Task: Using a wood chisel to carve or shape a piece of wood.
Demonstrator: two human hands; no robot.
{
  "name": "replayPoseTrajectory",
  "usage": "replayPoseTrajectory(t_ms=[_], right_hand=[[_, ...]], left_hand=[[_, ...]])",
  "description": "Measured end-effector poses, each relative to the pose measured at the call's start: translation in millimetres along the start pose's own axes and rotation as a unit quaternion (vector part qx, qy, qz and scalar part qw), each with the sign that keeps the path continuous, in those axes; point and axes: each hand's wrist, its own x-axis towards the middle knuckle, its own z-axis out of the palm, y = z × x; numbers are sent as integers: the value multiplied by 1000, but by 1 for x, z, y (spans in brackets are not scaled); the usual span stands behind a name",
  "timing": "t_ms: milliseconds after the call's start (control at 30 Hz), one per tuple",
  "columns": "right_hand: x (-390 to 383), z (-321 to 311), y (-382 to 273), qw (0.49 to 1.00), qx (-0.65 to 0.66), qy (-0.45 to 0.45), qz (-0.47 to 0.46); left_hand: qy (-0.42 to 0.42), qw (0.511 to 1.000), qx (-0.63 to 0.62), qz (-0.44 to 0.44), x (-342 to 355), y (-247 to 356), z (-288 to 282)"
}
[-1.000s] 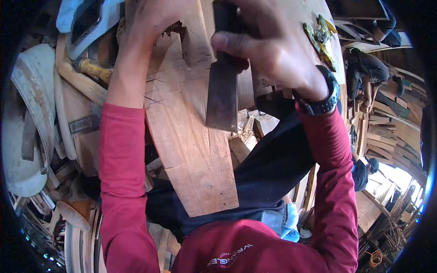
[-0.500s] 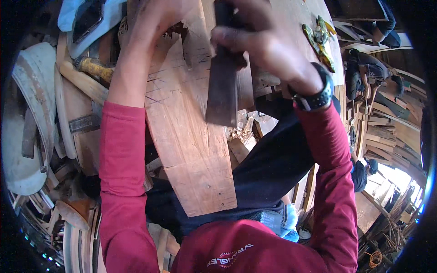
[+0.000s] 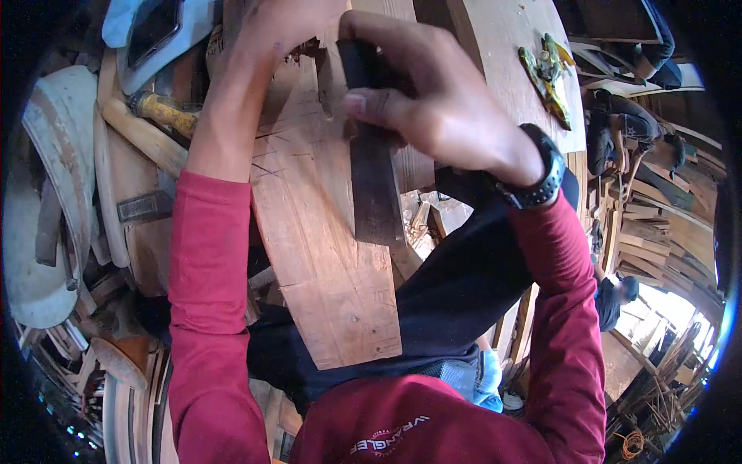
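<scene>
At the far left, a curved whitish panel point(image 3: 58, 124) stands with its long edge running toward the lower edge of the view. To its right, a phone point(image 3: 157, 31) lies on a pale blue item point(image 3: 193, 23) near the upper edge. Below the phone, a yellow handle point(image 3: 171, 114) lies just beside a curved piece of pale wood point(image 3: 143, 138).

The left hand point(image 3: 297, 25) is at the upper edge, over the far part of the board point(image 3: 332, 286); its fingers are not fully visible, so its grip cannot be determined. The board is at center, lengthwise, with its narrower near end over the person's lap. Dark pencil-like lines cross its upper left face, and a ragged notch point(image 3: 308, 50) lies near the left hand.

The dark bar point(image 3: 376, 193) is at the board's right side and overlaps that edge in the view. The right hand point(image 3: 440, 100) grips the bar's upper part, thumb across the near face, fingers curled over the far end. A black watch point(image 3: 545, 166) is on the right wrist.

Farther right, a green-and-yellow object point(image 3: 549, 81) lies on a pale wood surface point(image 3: 498, 46). At least 2 other persons point(image 3: 638, 124) are visible beyond, beside stacked timber point(image 3: 645, 247).
</scene>
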Motion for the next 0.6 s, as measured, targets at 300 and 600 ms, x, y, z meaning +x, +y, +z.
replayPoseTrajectory(t_ms=[300, 600], right_hand=[[2, 7, -25, 995, 22, -56, 84], [-2, 19, -19, 998, 52, 15, 27]], left_hand=[[-18, 1000, -12, -3, 10, -23, 4], [-20, 1000, -2, 5, 9, -26, 4]])
